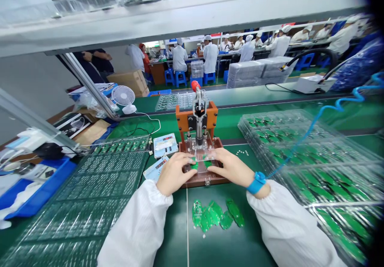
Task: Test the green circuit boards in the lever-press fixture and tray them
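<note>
Both hands rest on the brown base of a small orange press fixture (196,117) with a red-knobbed lever. My left hand (173,173) pinches a small green circuit board (194,164) on the fixture's bed. My right hand (231,167) holds a second green board (207,163) beside it; a blue wrist strap (256,182) with a coiled blue cord circles that wrist. Several loose green boards (216,215) lie in a heap on the green mat just in front of the fixture, between my white sleeves.
Clear plastic trays of green boards (315,159) are stacked at the right, and empty-looking clear trays (90,195) cover the left. A blue bin (36,191), small white fan (123,97) and two small meters (165,144) stand left of the fixture. People in white work at far benches.
</note>
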Demonstrator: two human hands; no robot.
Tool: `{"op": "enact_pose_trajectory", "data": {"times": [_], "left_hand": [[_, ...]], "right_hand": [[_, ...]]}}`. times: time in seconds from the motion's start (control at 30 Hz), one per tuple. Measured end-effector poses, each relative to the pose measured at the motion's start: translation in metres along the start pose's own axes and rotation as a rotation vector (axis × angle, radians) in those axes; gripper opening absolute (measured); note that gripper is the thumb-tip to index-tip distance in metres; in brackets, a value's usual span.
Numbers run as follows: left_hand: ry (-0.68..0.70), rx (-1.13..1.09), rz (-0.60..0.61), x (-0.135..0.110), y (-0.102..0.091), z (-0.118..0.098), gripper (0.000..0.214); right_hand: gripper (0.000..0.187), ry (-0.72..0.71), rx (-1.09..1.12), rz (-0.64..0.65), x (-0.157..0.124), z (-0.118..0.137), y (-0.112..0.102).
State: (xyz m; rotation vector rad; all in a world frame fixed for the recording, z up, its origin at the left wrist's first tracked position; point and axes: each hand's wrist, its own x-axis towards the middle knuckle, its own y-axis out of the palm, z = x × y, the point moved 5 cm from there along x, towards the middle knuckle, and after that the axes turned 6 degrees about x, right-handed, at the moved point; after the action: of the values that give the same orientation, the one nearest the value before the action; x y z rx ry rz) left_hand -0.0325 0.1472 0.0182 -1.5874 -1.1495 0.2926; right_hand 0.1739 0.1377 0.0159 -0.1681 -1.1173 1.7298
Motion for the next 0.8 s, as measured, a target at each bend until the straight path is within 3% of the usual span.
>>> {"op": "enact_pose_trajectory", "data": {"times": [0.23, 0.4, 0.8], "left_hand": [[-0.021, -0.047, 0.040, 0.000, 0.002, 0.002, 0.015], [0.010, -0.045, 0.057, 0.001, 0.003, 0.001, 0.013], [0.006, -0.153, -0.164, -0.019, 0.015, -0.004, 0.012]], "right_hand": [[0.030, -0.007, -0.006, 0.034, -0.001, 0.003, -0.002], [0.019, -0.018, -0.018, 0.048, 0.000, 0.004, -0.002], [0.015, -0.010, -0.040, 0.032, -0.001, 0.004, -0.001]]}}
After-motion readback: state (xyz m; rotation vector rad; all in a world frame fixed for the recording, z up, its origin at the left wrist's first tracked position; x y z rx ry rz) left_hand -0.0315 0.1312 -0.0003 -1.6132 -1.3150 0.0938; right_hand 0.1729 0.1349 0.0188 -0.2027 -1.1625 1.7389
